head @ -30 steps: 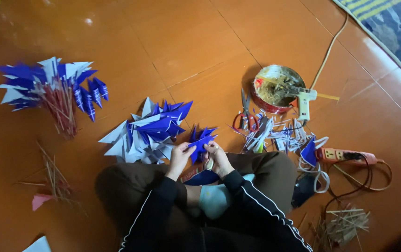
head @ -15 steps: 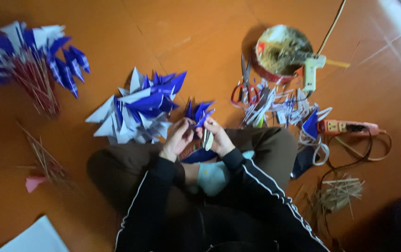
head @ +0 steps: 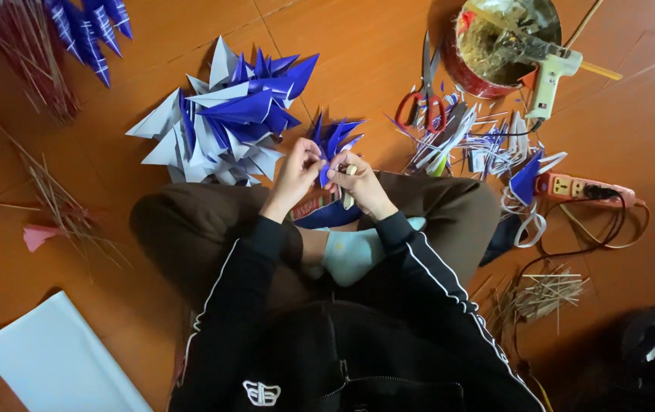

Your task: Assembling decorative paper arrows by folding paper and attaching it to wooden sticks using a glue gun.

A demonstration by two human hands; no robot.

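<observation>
I see both hands meet over the lap: left hand [head: 297, 174] pinching the blue folded paper piece [head: 333, 141], right hand [head: 361, 185] closed on it too, a pale stick-like bit showing at its fingers. Just far-left, a pile of blue-and-white folded papers [head: 224, 118] on the orange floor [head: 152, 46]. Far right: red-handled scissors [head: 424, 99], glue gun [head: 545, 69] across a round tin [head: 468, 65], power strip [head: 583, 187]. Near left, white sheet [head: 53, 358].

Floor [head: 114, 351]: glossy orange tile, smooth.
Folded pieces [head: 228, 122]: matt blue and white paper.
Sticks [head: 56, 206]: thin, dry, rough wood.
Scissors [head: 423, 99]: metal blades, red plastic handles.
Glue gun [head: 545, 72]: pale plastic.
Trousers [head: 190, 229]: matt brown cloth.
</observation>
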